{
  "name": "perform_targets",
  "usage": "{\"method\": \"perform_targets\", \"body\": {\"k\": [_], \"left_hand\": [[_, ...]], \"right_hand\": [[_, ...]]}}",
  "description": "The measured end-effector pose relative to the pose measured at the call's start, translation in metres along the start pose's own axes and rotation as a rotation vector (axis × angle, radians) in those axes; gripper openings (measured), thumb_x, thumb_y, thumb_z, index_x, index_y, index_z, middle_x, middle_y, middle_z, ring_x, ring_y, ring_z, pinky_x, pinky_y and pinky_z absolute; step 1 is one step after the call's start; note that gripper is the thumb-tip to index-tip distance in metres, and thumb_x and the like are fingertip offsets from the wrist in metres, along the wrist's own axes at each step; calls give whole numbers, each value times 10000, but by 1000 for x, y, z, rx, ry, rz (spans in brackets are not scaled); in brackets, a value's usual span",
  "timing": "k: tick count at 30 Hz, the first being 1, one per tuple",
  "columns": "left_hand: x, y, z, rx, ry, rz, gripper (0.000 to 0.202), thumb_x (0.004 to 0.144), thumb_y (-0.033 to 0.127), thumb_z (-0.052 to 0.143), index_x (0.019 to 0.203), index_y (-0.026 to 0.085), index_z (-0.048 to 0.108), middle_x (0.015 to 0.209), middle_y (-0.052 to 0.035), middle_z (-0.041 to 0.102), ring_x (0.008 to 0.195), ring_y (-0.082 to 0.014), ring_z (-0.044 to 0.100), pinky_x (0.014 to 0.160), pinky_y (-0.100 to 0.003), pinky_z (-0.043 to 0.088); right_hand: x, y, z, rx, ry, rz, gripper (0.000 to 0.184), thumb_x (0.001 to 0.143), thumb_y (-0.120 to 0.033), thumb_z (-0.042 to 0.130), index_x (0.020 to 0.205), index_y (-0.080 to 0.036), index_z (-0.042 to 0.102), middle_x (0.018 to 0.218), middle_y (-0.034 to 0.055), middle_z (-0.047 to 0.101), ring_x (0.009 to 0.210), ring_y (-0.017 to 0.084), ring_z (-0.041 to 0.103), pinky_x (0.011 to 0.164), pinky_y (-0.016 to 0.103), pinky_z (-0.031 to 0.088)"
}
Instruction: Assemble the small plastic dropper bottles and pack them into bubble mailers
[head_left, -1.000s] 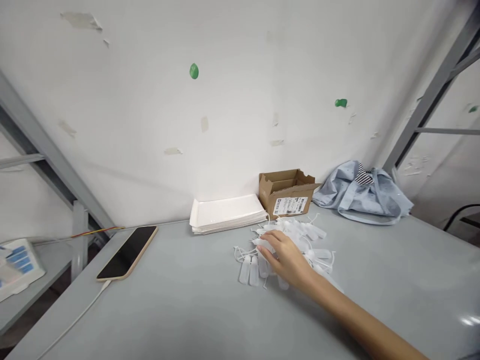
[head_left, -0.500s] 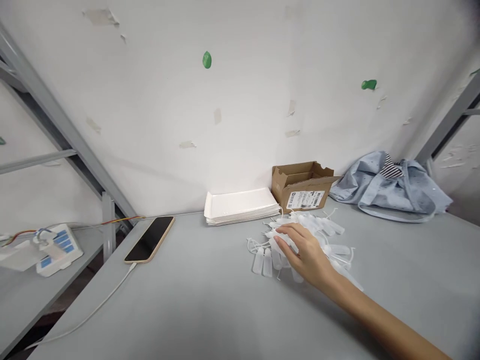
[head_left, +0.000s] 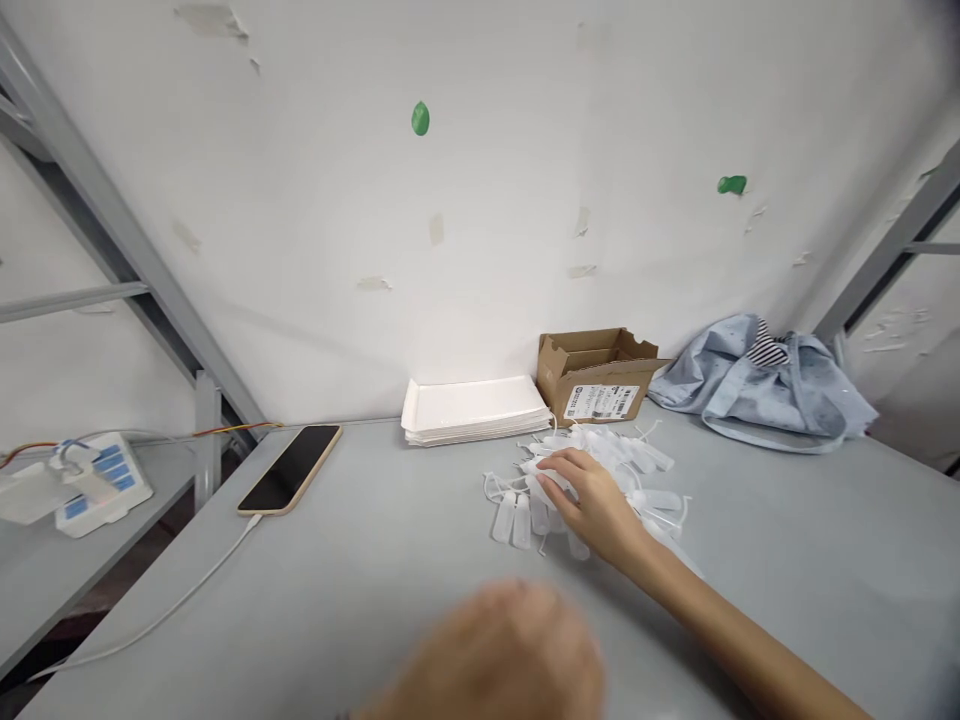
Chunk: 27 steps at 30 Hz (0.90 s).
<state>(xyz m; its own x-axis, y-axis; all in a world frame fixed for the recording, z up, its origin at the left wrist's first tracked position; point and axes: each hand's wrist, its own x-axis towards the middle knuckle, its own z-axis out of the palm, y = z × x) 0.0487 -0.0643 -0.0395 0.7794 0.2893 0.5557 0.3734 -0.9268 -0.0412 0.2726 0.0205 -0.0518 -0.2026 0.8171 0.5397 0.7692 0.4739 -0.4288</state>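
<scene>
A loose pile of small translucent white plastic tags with thin white cords lies on the grey table. My right hand rests over the middle of this pile, palm down. Its thumb and fingers are slightly bent and apart, and I see nothing gripped between them; the hand and forearm cover some tags. At the bottom centre my left hand shows as a large blur close to the camera. Its fingers cannot be made out, nor whether it holds anything.
Behind the pile stand a stack of white flat trays or envelopes and an open cardboard box. A light blue cloth bag lies at the right. On the left are a phone with its white cable and a power strip.
My left hand has come into view at the bottom centre. The whole scene has shifted slightly left in the picture. My right hand stays over the pile of tags.
</scene>
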Motion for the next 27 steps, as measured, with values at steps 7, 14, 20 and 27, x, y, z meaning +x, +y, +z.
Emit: {"method": "perform_targets", "body": {"k": [7,14,20,27], "left_hand": [[31,-83,8,8,215,-422,201,873,94,414,901,172,597,743,-39,654,689,-167,583,636,-306,485],[4,-80,25,-64,147,-527,203,890,128,402,967,170,586,722,-29,617,673,-157,564,615,-281,463],[17,-58,21,-284,236,-658,304,906,238,489,1206,194,478,876,-30,642,722,-130,596,660,-251,522],[23,-50,13,-306,473,-554,126,867,94,534,895,177,624,775,-17,656,679,-109,591,607,-208,484]], "right_hand": [[1,4,1,-20,-138,186,211,846,-184,502,940,-180,691,900,83,675,796,210,633,710,331,487],[-1,1,-3,11,16,147,203,860,-183,488,977,-145,649,908,99,691,742,207,641,663,324,498],[-9,-22,-2,157,261,-84,168,878,-182,529,1018,-195,620,978,91,674,906,203,640,789,333,517],[-15,-34,-3,200,312,-176,159,845,-139,579,985,-209,608,961,82,676,901,198,650,772,335,536]]}}
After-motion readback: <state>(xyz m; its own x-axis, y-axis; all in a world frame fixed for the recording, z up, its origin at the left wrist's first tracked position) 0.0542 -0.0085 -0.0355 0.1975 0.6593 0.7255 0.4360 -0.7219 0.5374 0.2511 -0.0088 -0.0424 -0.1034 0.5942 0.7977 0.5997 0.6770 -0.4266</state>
